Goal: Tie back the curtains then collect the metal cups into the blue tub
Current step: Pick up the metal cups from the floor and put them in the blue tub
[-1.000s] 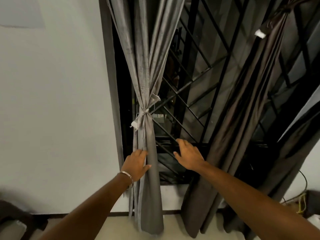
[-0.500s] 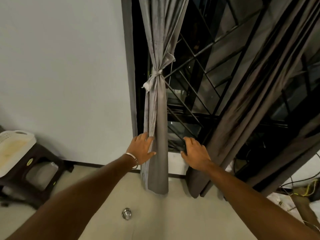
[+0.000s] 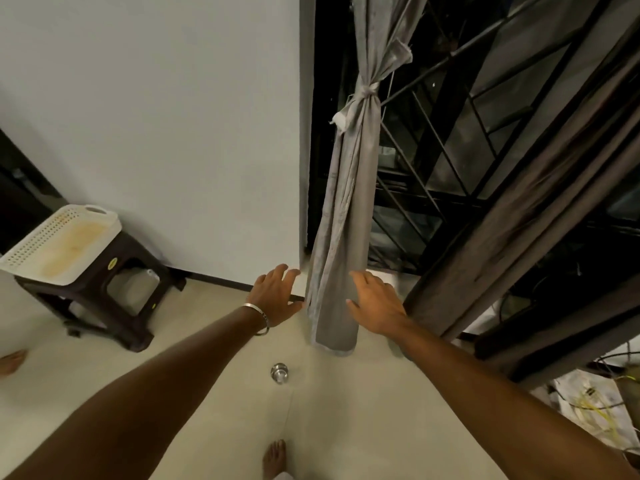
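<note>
A light grey curtain (image 3: 349, 209) hangs in front of the barred window, bunched and knotted by a fabric tie (image 3: 365, 93). My left hand (image 3: 275, 296) is open just left of its lower end, a bracelet on the wrist. My right hand (image 3: 375, 303) is open against the curtain's right side. A darker brown curtain (image 3: 519, 216) hangs to the right. One metal cup (image 3: 279, 373) stands on the cream floor below my hands. No blue tub is in view.
A dark plastic stool (image 3: 100, 306) at the left carries a white perforated tray (image 3: 59, 245). The black window grille (image 3: 446, 140) is behind the curtains. Cables and papers (image 3: 595, 407) lie at the lower right. My bare foot (image 3: 275, 459) is at the bottom edge.
The view has tilted down, so the floor, the metal cup and the stool now show. Both hands have slid lower along the grey curtain, and the left hand has come off the fabric.
</note>
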`<state>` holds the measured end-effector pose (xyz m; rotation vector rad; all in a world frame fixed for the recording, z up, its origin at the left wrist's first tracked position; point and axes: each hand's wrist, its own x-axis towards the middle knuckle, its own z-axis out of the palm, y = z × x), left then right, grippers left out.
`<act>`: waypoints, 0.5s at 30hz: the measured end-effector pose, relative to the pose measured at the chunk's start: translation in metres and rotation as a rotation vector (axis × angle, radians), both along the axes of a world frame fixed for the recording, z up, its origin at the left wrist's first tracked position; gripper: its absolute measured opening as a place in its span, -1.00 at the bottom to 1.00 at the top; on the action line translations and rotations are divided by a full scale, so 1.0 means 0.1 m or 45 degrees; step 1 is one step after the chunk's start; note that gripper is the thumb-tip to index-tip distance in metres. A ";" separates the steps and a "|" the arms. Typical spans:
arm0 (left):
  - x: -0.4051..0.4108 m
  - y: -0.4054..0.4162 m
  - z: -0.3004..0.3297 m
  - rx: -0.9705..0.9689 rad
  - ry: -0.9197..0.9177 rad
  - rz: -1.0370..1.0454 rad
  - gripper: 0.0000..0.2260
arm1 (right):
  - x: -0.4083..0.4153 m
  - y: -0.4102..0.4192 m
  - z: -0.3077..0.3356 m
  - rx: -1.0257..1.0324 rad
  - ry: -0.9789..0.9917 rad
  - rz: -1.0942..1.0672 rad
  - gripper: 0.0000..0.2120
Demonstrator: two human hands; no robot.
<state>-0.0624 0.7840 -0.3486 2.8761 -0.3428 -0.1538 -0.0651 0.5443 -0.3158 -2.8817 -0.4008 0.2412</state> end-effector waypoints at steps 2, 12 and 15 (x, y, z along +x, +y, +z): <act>0.01 0.15 -0.08 -0.001 0.020 0.012 -0.38 | 0.03 0.18 -0.07 0.011 0.015 0.015 -0.42; 0.19 0.82 -0.92 0.127 0.121 -0.043 -0.36 | 0.21 1.01 -0.95 0.051 0.140 0.062 -0.47; 0.23 0.92 -1.28 0.153 0.170 -0.031 -0.35 | 0.26 1.16 -1.32 0.032 0.154 0.078 -0.46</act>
